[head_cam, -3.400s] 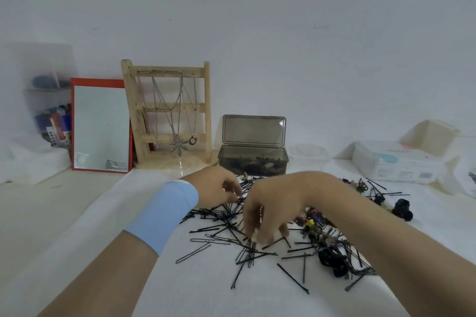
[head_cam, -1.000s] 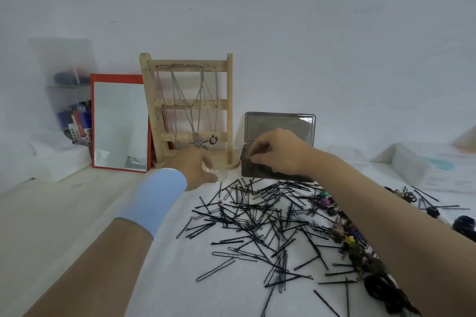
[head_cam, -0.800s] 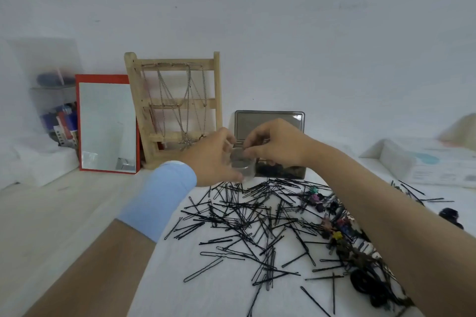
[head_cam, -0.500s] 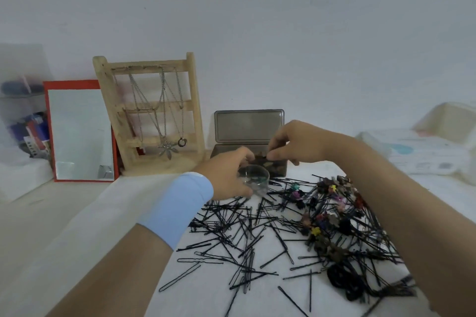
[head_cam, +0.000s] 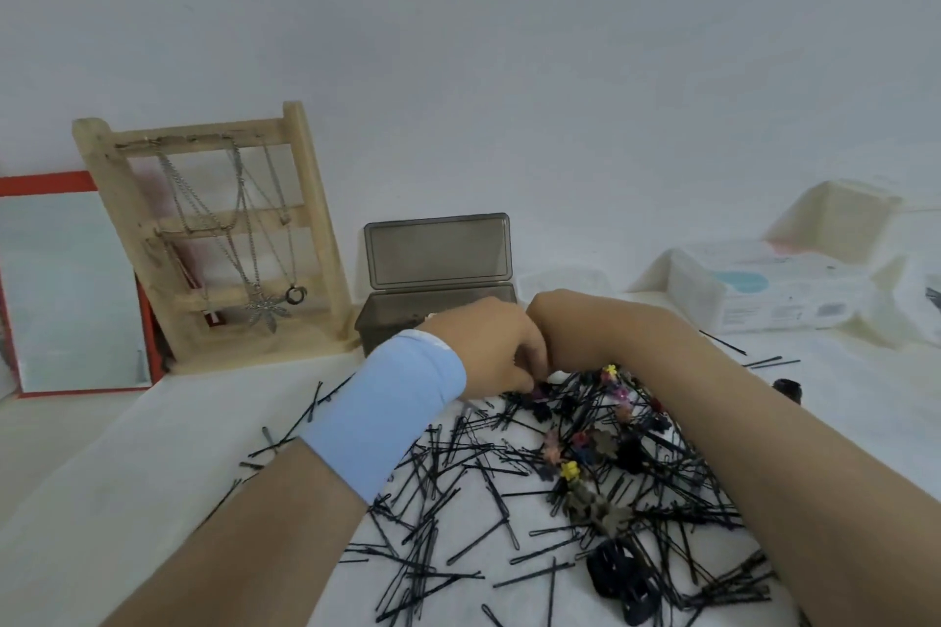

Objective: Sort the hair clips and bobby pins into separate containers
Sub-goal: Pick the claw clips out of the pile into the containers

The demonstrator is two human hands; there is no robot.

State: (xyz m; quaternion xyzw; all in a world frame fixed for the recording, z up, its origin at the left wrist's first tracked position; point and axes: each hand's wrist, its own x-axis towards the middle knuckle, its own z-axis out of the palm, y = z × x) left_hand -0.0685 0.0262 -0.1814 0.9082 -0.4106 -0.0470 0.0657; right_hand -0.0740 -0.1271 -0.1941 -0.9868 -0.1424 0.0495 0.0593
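Note:
A loose heap of black bobby pins (head_cam: 458,484) covers the white cloth. Small coloured hair clips (head_cam: 585,448) and larger black claw clips (head_cam: 618,575) lie mixed in on its right side. An open dark translucent box (head_cam: 392,321) stands behind the heap, lid up. My left hand (head_cam: 489,346), with a blue wristband, has its fingers curled at the heap's far edge, just in front of the box. A pale glint under its fingers looks like the small clear cup (head_cam: 560,374). My right hand (head_cam: 565,326) presses against the left one, and its fingers are hidden.
A wooden jewellery stand (head_cam: 214,239) with necklaces and a red-framed mirror (head_cam: 71,290) stand at the back left. A pack of wipes (head_cam: 764,290) and white containers (head_cam: 835,219) sit at the back right. A few stray pins and a black clip (head_cam: 786,387) lie far right.
Both hands have dropped from the box to the far edge of the heap and closed together. The clear cup in my left hand is now mostly hidden. My view has tilted down.

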